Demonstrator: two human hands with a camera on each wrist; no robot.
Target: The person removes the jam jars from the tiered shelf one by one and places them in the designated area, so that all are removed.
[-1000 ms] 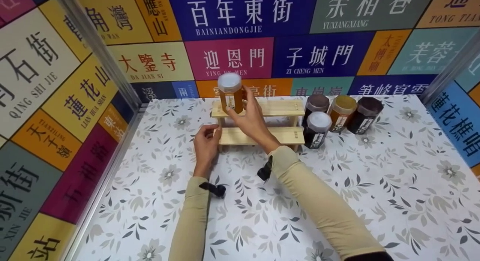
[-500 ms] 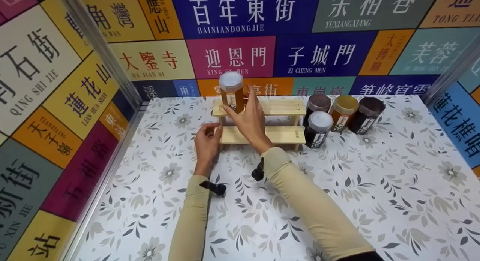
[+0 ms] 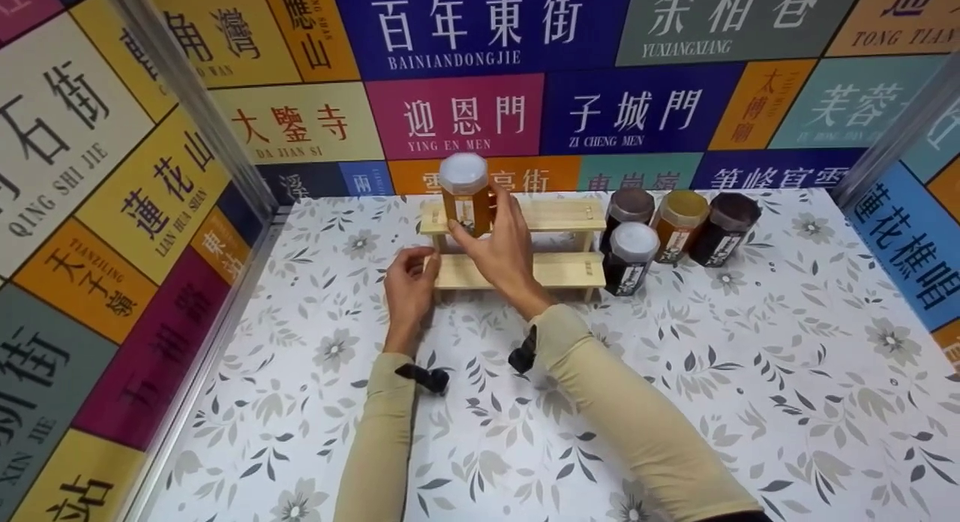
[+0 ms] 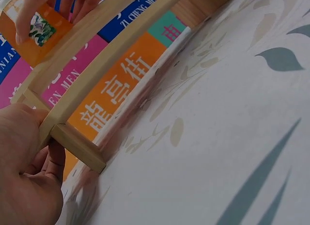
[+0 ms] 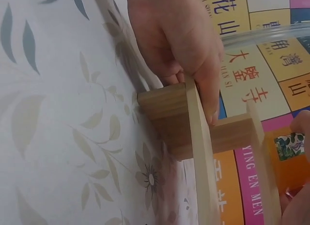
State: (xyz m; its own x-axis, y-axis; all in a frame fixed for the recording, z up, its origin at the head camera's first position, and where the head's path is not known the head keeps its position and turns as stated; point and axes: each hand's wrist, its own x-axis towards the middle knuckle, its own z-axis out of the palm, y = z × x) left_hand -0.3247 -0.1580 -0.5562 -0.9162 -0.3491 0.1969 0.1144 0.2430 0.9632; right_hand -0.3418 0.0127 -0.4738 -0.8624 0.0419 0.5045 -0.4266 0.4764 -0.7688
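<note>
An amber jar (image 3: 466, 196) with a white lid stands upright at the left end of the upper board of a two-tier wooden rack (image 3: 559, 271). My right hand (image 3: 506, 244) grips the jar from its right side, thumb in front. Its base is level with the board; whether it bears on it I cannot tell. With my left hand (image 3: 409, 282) I pinch the left end of the lower board (image 4: 92, 94), fingers below it in the left wrist view. The right wrist view shows the same left hand (image 5: 181, 41) on the board and part of the jar (image 5: 286, 157).
Beside the rack's right end stand a dark jar (image 3: 631, 259) with a white lid, another amber jar (image 3: 679, 226), and dark jars (image 3: 724, 229) with dull lids. A flower-patterned cloth (image 3: 480, 432) covers the table. Printed panels (image 3: 457, 117) rise behind and at the sides.
The amber jar in my right hand has come down slightly onto or close to the upper board. My left hand keeps its place on the rack; the head view has shifted a little.
</note>
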